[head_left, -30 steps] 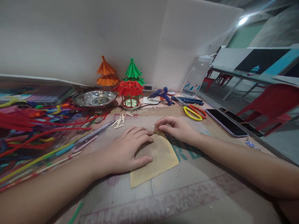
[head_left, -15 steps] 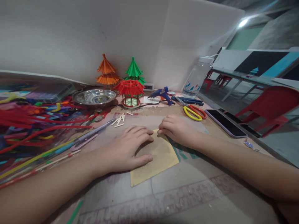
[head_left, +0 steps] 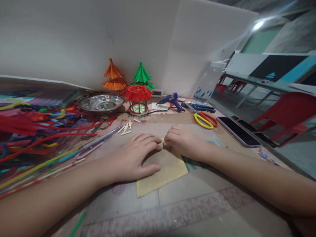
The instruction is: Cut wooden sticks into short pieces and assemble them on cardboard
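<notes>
A yellow sheet (head_left: 163,176) with faint grey smudges, like paper or sandpaper, lies flat on the work surface. My left hand (head_left: 138,156) rests across its left part, fingers stretched out and thumb apart, holding nothing. Over the sheet's upper right part, my right hand (head_left: 181,141) is closed, its fingertips curled together low against the sheet, close to my left fingertips. Whatever the right fingers may hold is hidden. Several short white sticks (head_left: 126,126) lie beyond my left hand.
Colourful pipe cleaners (head_left: 29,131) crowd the left side. At the back stand a metal dish (head_left: 101,103), a red-roofed model (head_left: 138,97) and a glue gun (head_left: 170,100). Scissors (head_left: 203,120), a phone (head_left: 238,131) and a clear bottle (head_left: 206,82) are on the right.
My right hand has slid slightly left and down over the sheet, nearer to my left fingertips. My left hand stays in place on the sheet.
</notes>
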`<state>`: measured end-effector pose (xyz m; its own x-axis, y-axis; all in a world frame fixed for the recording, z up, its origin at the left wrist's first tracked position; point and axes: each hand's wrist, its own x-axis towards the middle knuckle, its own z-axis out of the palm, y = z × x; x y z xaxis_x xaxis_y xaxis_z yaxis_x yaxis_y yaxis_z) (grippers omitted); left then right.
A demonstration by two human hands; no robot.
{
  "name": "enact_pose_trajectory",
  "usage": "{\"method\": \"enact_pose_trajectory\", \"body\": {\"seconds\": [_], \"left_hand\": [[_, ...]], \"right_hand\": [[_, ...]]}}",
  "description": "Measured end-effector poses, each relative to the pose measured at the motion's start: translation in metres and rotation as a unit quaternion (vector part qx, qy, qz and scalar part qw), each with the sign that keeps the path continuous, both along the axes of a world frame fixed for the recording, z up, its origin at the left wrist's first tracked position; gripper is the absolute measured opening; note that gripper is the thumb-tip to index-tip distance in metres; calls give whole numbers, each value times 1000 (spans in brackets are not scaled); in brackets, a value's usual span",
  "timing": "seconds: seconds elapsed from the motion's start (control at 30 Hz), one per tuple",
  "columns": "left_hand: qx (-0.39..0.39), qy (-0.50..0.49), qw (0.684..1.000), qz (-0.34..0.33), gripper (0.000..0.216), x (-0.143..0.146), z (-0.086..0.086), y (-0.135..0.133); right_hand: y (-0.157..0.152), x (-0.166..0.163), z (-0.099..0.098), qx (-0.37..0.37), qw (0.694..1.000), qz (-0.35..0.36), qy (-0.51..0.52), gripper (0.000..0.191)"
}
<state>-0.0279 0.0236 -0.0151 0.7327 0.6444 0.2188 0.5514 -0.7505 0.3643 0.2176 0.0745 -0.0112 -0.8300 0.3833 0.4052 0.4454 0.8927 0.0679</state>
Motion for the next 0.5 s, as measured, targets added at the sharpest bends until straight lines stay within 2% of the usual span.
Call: {"method": "enact_pose_trajectory", "body": {"seconds": [0.1,0.27,0.5], "left_hand": [[4,4,1000,2,47,0,0,0],[5,8,1000,-3,47,0,1,-1],[0,-8,1000,-2,45,0,0,-1]], "right_hand": [[-1,0,0,36,999,-18,-16,30],[-3,-3,0,10,1000,-3,-5,28],[-4,-1,1,-16,999,-35,-4,23]]}}
